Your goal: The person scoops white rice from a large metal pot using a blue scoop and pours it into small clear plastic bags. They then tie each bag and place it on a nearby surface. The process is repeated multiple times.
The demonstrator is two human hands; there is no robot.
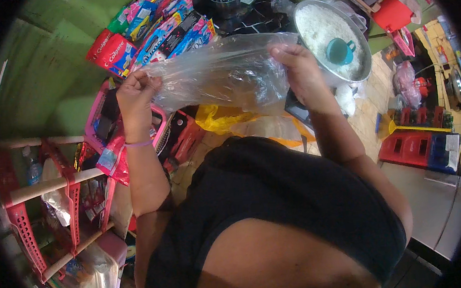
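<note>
A clear plastic bag [222, 75] is stretched sideways in front of me. My left hand [140, 88] pinches its gathered left end, and a thin band circles that wrist. The bag's right end is held by my right hand [299, 70], thumb on top. Just beyond my right hand stands a large round metal pot [300, 40] filled with white grains that look like rice. A teal plastic mug [339, 51] rests on the grains, its handle to the right.
Colgate packs [110, 52] and rows of sachets [168, 37] lie behind the bag. A pink basket [92, 117] is at left, above a red rack [74, 209] with wooden bars. A yellow plastic bag [221, 119] lies below. Metal containers with utensils [224, 4] stand at the top.
</note>
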